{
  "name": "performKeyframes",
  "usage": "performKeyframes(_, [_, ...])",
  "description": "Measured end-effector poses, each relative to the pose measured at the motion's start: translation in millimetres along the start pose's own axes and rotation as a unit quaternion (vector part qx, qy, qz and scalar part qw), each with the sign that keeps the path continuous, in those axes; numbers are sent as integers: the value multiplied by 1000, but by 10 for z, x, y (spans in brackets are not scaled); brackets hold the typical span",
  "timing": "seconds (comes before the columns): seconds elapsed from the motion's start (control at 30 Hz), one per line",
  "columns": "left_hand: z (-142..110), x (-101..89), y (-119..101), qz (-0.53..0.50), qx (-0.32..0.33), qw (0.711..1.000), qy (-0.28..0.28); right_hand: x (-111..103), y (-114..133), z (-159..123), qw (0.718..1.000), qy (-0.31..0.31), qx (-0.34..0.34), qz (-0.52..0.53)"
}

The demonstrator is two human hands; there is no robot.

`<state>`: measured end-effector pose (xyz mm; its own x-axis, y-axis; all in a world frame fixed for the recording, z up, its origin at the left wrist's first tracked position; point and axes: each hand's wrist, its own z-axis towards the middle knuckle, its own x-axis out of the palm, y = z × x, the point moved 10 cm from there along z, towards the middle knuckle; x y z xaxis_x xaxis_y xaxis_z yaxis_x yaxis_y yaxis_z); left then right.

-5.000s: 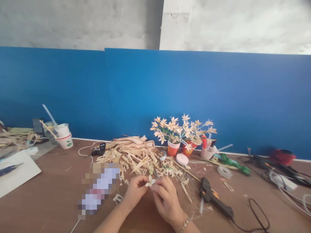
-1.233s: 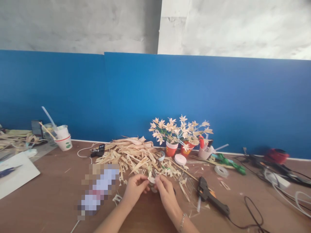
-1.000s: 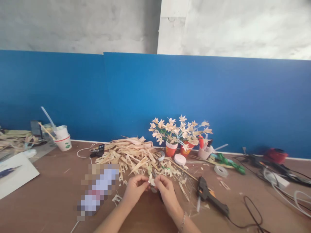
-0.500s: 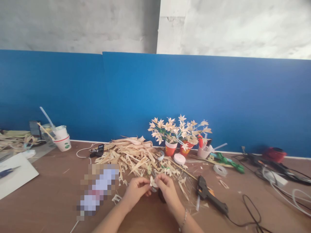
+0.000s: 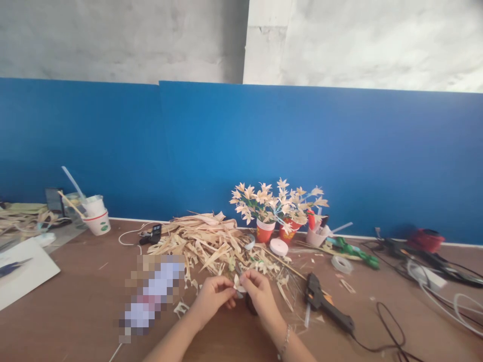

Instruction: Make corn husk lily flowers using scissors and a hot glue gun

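Between my two hands is a small pale husk flower. My left hand pinches it from the left with thumb and fingers. From the other side my right hand grips its petals, thumb and fingertips pressed together. Partly hidden under the hands, a dark object lies on the table. Just beyond them spreads a heap of dried husk strips. Similar finished flowers stand on stems in red paper cups behind the heap.
A black glue gun with its cable lies to the right. A white ribbon roll and a clear tape roll sit farther back. Cords and a power strip occupy the far right. At left are a white cup and a blurred-out object.
Both hands keep nearly the same place. The flower has shifted slightly between the fingertips, and its petals show at a somewhat different angle.
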<state>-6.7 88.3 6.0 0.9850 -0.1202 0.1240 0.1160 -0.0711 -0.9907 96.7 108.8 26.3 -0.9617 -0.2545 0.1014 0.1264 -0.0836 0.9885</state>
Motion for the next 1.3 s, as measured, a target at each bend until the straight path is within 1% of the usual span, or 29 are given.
performKeyframes(0.13, [-10,8,-46,-9,14,1000,5,32,45,-16,1000,7,0,7])
performKeyframes(0.3, [-14,-30,-92,-19,24,1000,-6,77,112,-47,1000,22,-8,-12])
performKeyframes(0.47, [-17,-48,-76,-32,22,999,-8,116,71,-62,999,38,-11,-1])
performKeyframes(0.6, [-32,-44,-68,-66,18,998,-5,135,34,-50,999,43,-11,15])
performKeyframes(0.83, [-68,-2,-58,-113,-1,994,11,120,-13,-34,999,33,9,33])
performKeyframes(1.0, [-82,-9,-25,-136,-13,990,17,138,20,-43,999,27,14,32])
performKeyframes(1.2, [-83,2,16,-138,-45,989,23,182,53,-53,998,38,14,56])
performKeyframes(1.3, [-79,6,20,-129,-52,990,24,176,47,-45,998,29,17,62])
